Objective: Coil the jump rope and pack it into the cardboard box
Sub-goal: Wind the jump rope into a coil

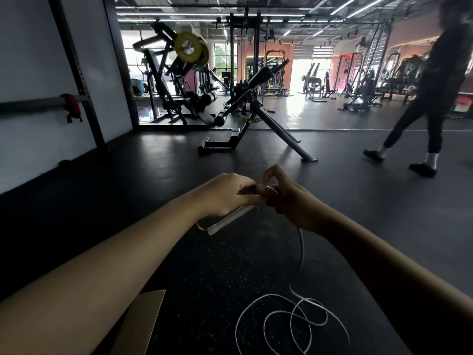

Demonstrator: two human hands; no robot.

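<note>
Left hand (230,194) grips the white handle (230,219) of the jump rope (302,248); right hand (286,198) pinches the cord just beside it, and the slack lies in loose loops on the dark floor mat (217,278). Cardboard box (143,321) sits near, under the left forearm. Judgement: winding should go best with even turns, slack fed through the right fingers so the floor loops do not knot.

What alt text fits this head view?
Left hand grips a white jump rope handle while the right hand pinches the cord, which trails to loose loops on the gym floor beside a cardboard box.
</note>
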